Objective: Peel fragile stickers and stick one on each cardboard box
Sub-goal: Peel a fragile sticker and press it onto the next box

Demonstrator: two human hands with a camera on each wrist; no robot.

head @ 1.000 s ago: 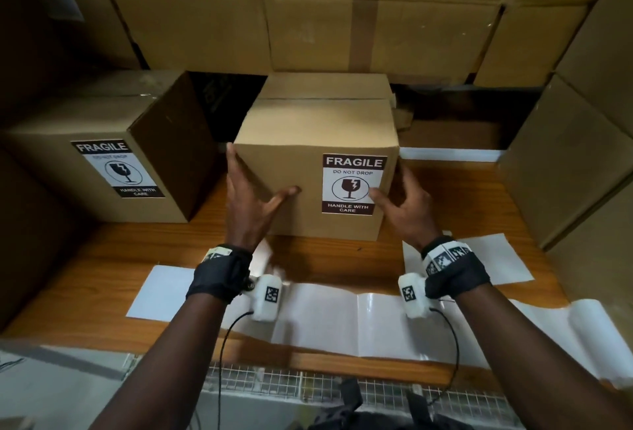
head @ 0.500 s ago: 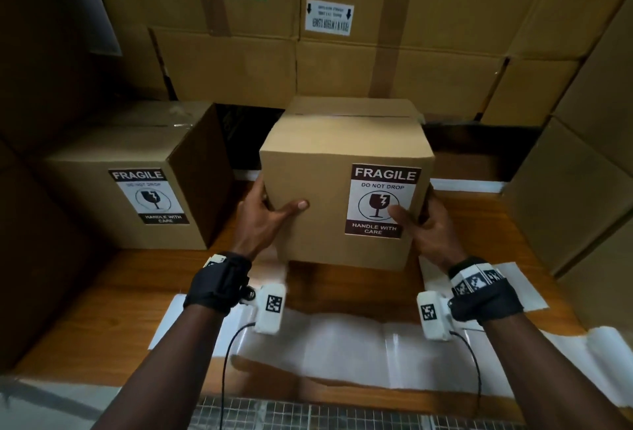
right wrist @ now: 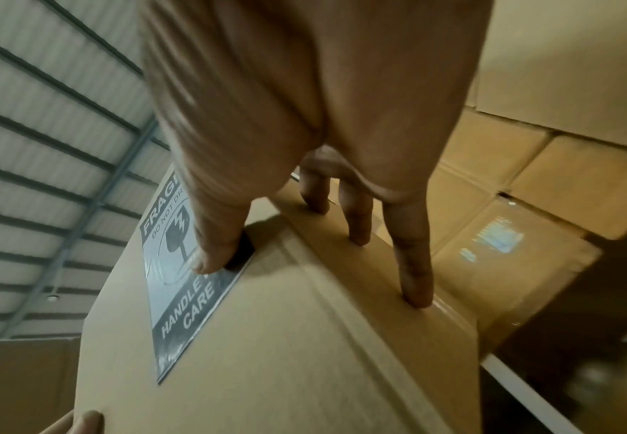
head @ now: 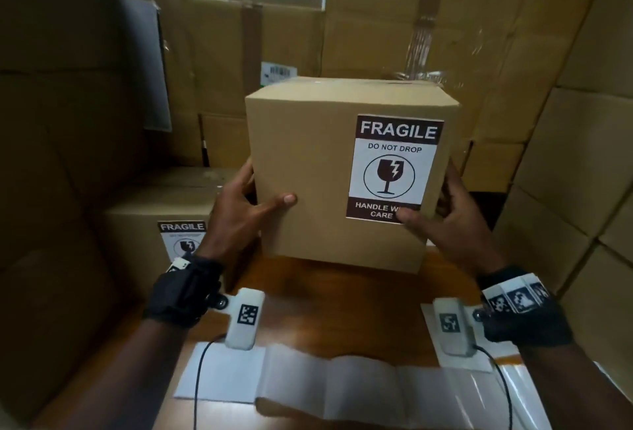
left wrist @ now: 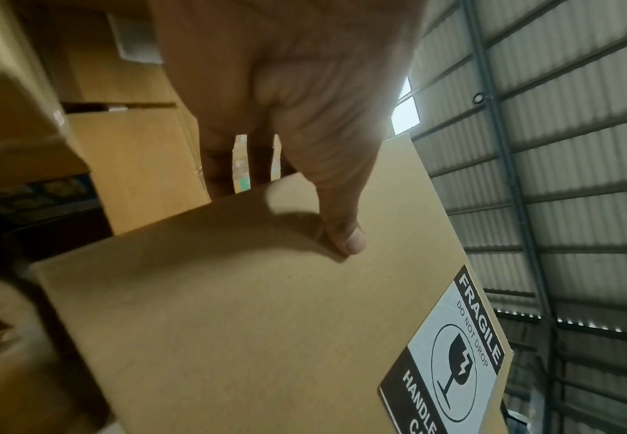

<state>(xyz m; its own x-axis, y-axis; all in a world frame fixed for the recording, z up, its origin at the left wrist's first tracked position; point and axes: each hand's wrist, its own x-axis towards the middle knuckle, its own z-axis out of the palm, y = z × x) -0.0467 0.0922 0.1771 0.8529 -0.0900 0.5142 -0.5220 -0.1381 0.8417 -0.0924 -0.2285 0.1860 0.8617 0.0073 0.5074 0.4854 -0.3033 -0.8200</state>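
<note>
Stacked brown cardboard cartons (head: 394, 28) form the rear wall. Before them, the plain brown cardboard box (head: 325, 172) is held above the wooden tabletop (head: 342, 299), clear of it. The left hand (head: 239, 213) grips its left edge, thumb flat on the front face. The right hand (head: 452, 220) grips the right edge, thumb on the white-and-brown rectangular fragile sticker (head: 394, 169) fixed to the front face. A strip of white backing paper (head: 342, 385) lies along the table's near edge.
</note>
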